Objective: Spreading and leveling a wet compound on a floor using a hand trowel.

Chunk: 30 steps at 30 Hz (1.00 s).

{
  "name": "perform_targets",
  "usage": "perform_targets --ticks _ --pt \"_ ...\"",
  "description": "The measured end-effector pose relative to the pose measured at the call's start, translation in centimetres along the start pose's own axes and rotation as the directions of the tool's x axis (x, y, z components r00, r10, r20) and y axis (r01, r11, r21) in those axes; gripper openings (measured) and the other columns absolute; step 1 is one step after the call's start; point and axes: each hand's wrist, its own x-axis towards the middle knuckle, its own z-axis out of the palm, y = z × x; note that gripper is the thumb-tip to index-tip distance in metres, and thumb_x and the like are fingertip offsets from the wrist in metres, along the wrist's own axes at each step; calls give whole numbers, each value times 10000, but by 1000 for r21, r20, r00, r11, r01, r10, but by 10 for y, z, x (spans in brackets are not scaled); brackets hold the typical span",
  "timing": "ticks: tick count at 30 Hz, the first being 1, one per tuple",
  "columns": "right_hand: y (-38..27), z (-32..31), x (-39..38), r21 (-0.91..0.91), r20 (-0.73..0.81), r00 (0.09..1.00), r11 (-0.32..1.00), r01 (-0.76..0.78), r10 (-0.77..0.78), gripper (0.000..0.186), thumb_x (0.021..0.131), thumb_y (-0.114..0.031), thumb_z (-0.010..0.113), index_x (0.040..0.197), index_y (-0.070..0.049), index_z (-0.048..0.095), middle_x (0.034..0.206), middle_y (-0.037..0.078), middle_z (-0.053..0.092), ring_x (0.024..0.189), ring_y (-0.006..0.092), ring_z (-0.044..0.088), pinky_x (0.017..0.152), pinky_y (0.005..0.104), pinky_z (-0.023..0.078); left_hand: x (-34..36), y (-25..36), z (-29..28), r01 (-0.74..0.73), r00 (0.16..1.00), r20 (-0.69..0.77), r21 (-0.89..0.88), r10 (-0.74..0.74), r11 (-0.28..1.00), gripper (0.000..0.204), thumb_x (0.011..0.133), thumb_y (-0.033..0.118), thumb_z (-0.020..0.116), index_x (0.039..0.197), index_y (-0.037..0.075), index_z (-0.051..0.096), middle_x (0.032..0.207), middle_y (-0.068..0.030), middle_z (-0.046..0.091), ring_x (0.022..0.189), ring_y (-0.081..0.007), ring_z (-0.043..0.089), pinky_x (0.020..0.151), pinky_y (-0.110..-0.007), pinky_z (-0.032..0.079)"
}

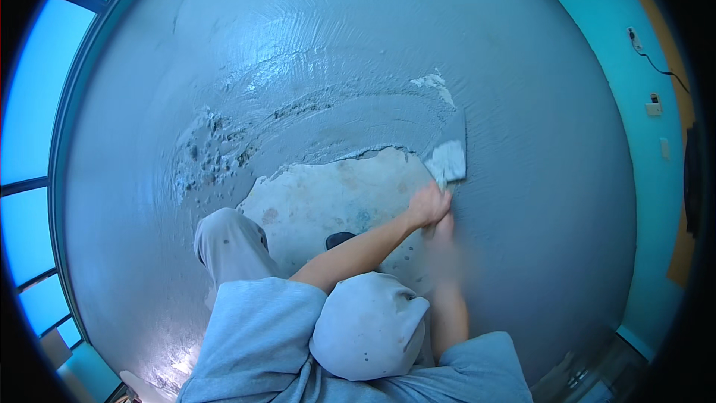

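Observation:
My left hand (427, 204) grips the pale handle of a plastering trowel (449, 160), whose blade rests on the wet grey screed (328, 119) at right of centre. Just below it, my right hand (440, 231) is closed around the lower end of the same handle; part of it is blurred. Rough lumps of material (212, 153) lie in the screed to the left, with curved smear marks running across toward the blade. A bare, pale patch of floor (328, 194) with a ragged edge lies in front of my knees.
My left knee (231, 242) and a dark shoe (339, 240) are near the bare patch. A framed glass panel (26, 89) curves along the left. A teal wall (634, 179) on the right carries a socket (632, 37) with a cable and a switch (654, 107).

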Motion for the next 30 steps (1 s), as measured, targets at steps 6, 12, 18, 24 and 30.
perform_targets --ticks 6,12,18,24,30 --pt "81 -10 -52 43 -90 984 986 158 -154 403 948 -318 393 1246 -50 434 1158 73 527 1029 176 529 849 297 447 -54 -59 -9 -126 983 142 73 114 989 528 843 386 374 964 -120 466 883 -352 562 849 -481 549 786 -503 430" --pt "71 91 -36 -473 551 828 779 413 -104 390 933 -192 440 1268 7 421 1176 89 524 1036 142 508 889 266 405 -75 -100 -80 -102 910 -409 -364 -60 926 457 871 351 388 1001 -86 425 866 -358 544 841 -506 521 730 -523 412" --pt "109 237 -49 -647 723 607 633 426 330 351 928 -198 442 1225 -16 482 1069 66 581 939 104 505 812 247 417 -83 -188 -170 -215 621 -736 -490 -269 845 421 891 332 361 916 -63 506 801 -211 561 755 -312 550 618 -434 405" --pt "117 248 -29 -709 647 666 615 346 371 317 923 -216 448 1197 -69 507 776 17 582 520 77 502 385 247 392 -65 -191 -188 -231 676 -612 -705 -410 671 426 856 306 361 837 -87 525 773 -226 560 700 -294 537 620 -416 401" --pt "39 182 19 -614 481 871 747 253 101 321 912 -229 457 1156 -32 528 946 64 605 817 116 562 679 276 462 15 -113 -136 -105 833 -542 -348 -109 931 418 866 319 365 888 -58 545 834 -224 572 766 -321 552 646 -431 421"
